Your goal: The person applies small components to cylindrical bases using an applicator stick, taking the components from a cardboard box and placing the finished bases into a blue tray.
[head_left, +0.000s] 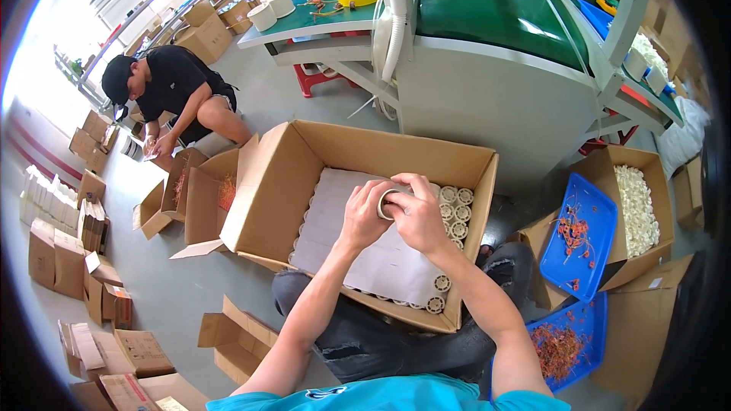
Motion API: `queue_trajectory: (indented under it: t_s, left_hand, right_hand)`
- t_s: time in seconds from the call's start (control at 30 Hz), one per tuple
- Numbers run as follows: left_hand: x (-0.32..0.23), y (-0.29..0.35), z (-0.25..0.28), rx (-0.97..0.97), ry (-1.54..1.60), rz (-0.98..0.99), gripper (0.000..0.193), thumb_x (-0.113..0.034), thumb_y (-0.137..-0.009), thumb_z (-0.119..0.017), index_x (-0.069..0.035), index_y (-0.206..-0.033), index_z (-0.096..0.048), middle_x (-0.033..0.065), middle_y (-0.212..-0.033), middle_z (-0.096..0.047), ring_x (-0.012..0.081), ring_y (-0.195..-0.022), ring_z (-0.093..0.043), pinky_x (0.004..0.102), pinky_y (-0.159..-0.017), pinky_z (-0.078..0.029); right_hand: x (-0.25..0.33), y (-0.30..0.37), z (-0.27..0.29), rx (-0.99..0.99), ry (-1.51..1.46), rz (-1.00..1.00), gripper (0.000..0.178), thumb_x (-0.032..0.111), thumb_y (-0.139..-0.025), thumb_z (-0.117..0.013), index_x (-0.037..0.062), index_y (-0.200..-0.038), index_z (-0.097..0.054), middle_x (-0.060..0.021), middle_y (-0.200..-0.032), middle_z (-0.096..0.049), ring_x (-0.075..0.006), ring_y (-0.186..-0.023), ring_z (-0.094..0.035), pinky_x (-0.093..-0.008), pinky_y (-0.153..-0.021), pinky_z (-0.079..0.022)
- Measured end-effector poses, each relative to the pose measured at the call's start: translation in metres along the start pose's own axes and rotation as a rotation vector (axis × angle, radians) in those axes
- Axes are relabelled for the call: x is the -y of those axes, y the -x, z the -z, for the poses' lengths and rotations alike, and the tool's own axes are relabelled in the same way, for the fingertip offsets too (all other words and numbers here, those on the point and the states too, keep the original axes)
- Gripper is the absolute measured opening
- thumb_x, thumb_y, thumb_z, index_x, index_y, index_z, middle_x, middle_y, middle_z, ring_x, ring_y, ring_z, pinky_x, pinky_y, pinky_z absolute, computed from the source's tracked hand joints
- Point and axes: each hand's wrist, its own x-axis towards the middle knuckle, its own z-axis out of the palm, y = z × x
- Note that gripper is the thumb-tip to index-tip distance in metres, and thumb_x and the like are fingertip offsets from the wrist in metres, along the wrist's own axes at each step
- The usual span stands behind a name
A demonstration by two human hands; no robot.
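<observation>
Both my hands are raised over an open cardboard box (263,205) in front of my lap. Between them is a short white cylindrical part (381,205), its round opening facing right. My left hand (364,217) wraps its fingers round one side of it. My right hand (419,217) grips the other side, fingers curled over the top. Fingers hide much of the part. Below, a pale sheet (324,221) covers most of the box's contents. Several round cream-coloured parts with spoked faces (459,229) show along the right and near edges of the sheet.
Right of me lie a blue tray (560,268) with small orange-wired pieces, a fuller blue tray (598,327) and a carton of white pieces (638,209). A workbench with a green belt (495,19) stands ahead. Another person (179,95) crouches at left among cartons.
</observation>
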Motion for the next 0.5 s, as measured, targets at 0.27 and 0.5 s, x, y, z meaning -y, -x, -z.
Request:
queue_trajectory:
  t_s: [0.27,0.5]
  left_hand:
    - [-0.006,0.003,0.0,0.024,0.18,0.106,0.052,0.007,-0.064,-0.076,-0.005,-0.11,-0.056,0.0134,-0.105,-0.063,0.031,-0.085,-0.066,0.036,-0.069,-0.056]
    - [0.001,0.004,0.0,-0.019,0.153,0.058,0.053,0.007,-0.064,-0.076,-0.006,-0.111,-0.056,0.0134,-0.104,-0.063,0.0316,-0.085,-0.066,0.0366,-0.068,-0.056]
  right_hand:
    - [-0.009,0.002,0.002,0.22,-0.29,-0.197,0.016,0.004,-0.073,-0.072,0.0046,-0.088,-0.075,-0.011,-0.107,-0.062,-0.0272,-0.099,-0.06,-0.0381,-0.086,-0.051]
    - [0.002,0.004,-0.004,0.118,-0.19,-0.226,0.015,0.006,-0.074,-0.072,0.0056,-0.088,-0.076,-0.0114,-0.104,-0.063,-0.027,-0.093,-0.063,-0.0376,-0.083,-0.052]
